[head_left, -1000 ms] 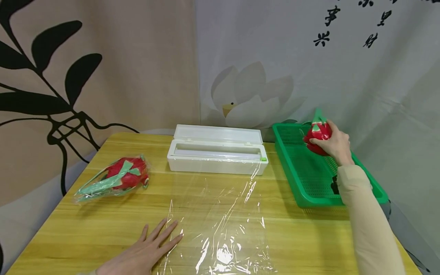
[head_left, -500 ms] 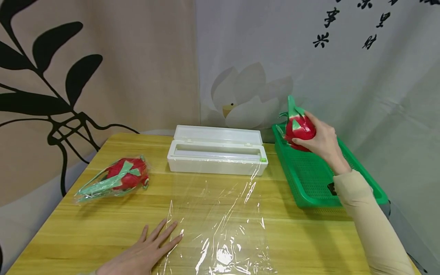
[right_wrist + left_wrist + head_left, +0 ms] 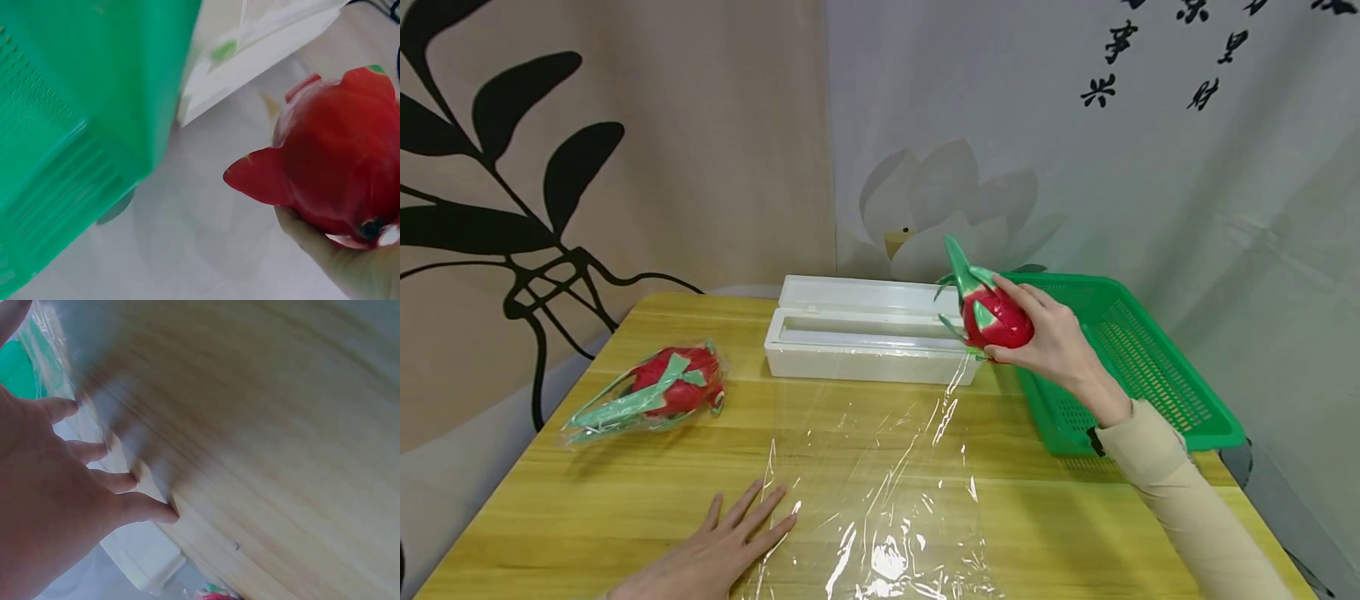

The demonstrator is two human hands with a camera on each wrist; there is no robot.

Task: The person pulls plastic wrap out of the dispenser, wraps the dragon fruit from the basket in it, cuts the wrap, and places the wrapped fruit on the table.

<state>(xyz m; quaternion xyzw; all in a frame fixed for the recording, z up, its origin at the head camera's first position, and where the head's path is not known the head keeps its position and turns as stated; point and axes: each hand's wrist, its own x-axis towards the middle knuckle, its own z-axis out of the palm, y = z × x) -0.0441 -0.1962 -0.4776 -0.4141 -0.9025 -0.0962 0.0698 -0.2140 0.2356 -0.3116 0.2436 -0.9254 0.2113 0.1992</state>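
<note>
- Wooden table (image 3: 1075, 533): its glossy-looking top may give the film little hold, so a sideways tug could slide the sheet askew.
- Clear film (image 3: 880, 467): it runs from the box toward the near side, already creased; the left hand (image 3: 715, 546), fingers spread flat and grasping nothing, rests at its left edge. If that hand lifted, the edge could curl or fold, since the right side has no hand on it.
- Green basket (image 3: 1150, 358): far right; a low right forearm might knock its near rim.
- White box (image 3: 790, 360): far middle, lid up; a strong pull on the film could drag it nearer.
- Dragon fruit (image 3: 1000, 319): raised before the box's right end, gripped by the right hand (image 3: 1056, 337) between thumb and fingers; its smooth skin could slip.
- Green leaves (image 3: 958, 262): jutting far and left, they might snag the lid or film.
</note>
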